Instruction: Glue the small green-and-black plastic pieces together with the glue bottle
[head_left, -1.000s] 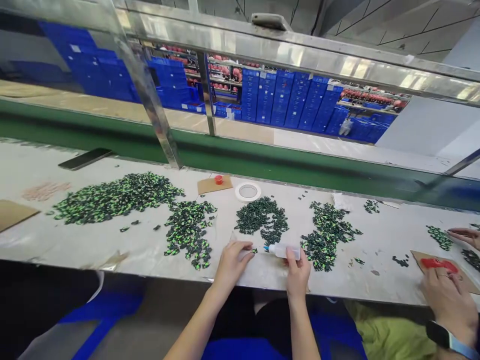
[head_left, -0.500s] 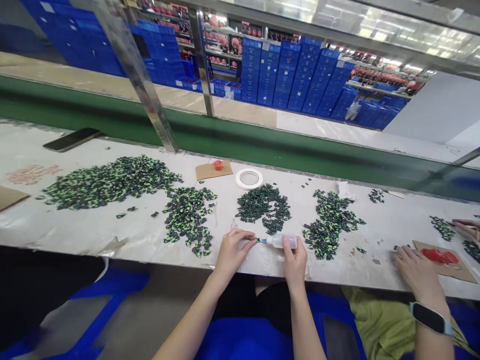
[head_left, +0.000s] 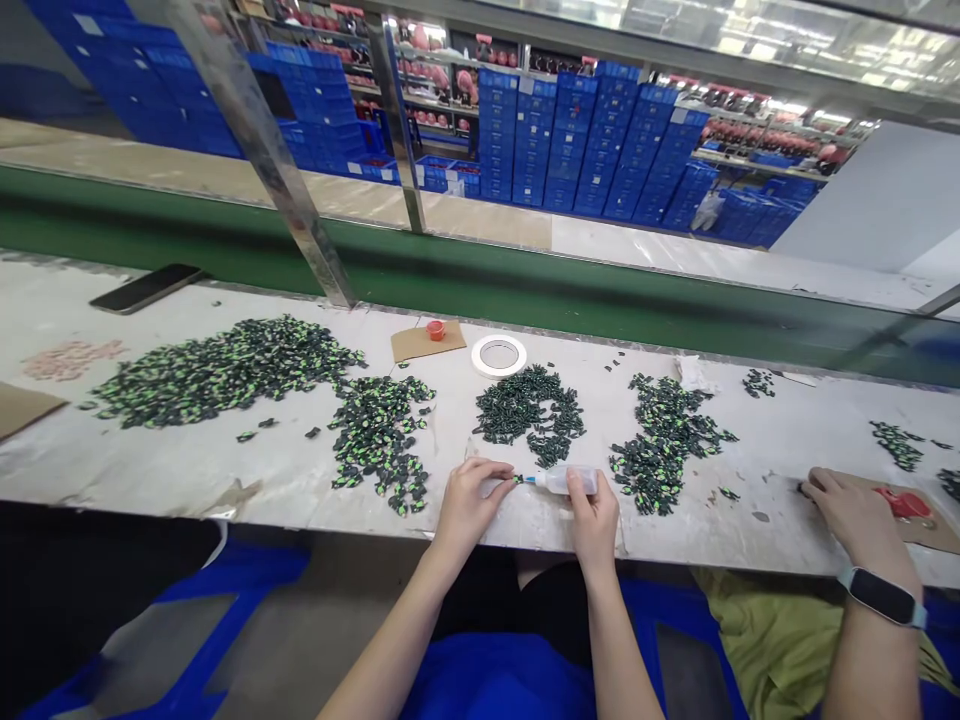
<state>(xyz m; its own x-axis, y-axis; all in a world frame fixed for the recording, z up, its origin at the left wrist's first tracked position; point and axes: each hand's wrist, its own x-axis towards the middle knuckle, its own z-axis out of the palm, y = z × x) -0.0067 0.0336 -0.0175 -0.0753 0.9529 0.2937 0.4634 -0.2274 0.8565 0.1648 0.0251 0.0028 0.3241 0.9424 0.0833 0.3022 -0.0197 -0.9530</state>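
Observation:
Between the thumb and fingers of my left hand (head_left: 472, 502) is pinched a small black-and-green part (head_left: 517, 480). My right hand (head_left: 596, 520) is closed round a clear squeeze bottle (head_left: 559, 481) lying on its side, its blue nozzle tip (head_left: 531, 480) pointing left at the part. Whether the tip touches the part I cannot tell. Just beyond both hands spreads a pile of small dark green pieces (head_left: 510, 405). Black-and-green parts form a pile (head_left: 379, 435) on the left and another pile (head_left: 664, 440) on the right.
A white tape roll (head_left: 499, 356) and a red cup (head_left: 436, 330) on cardboard (head_left: 409, 345) stand at the back. Far left are a larger pile (head_left: 225, 370) and a phone (head_left: 146, 289). At the right a co-worker's hand (head_left: 855, 510) rests near a red item (head_left: 904, 503). A metal post (head_left: 300, 210) rises behind.
My hands hold nearly the same pose, with the part and bottle still facing each other. The co-worker's hand at the right has shifted over the cardboard, and their other hand has left view.

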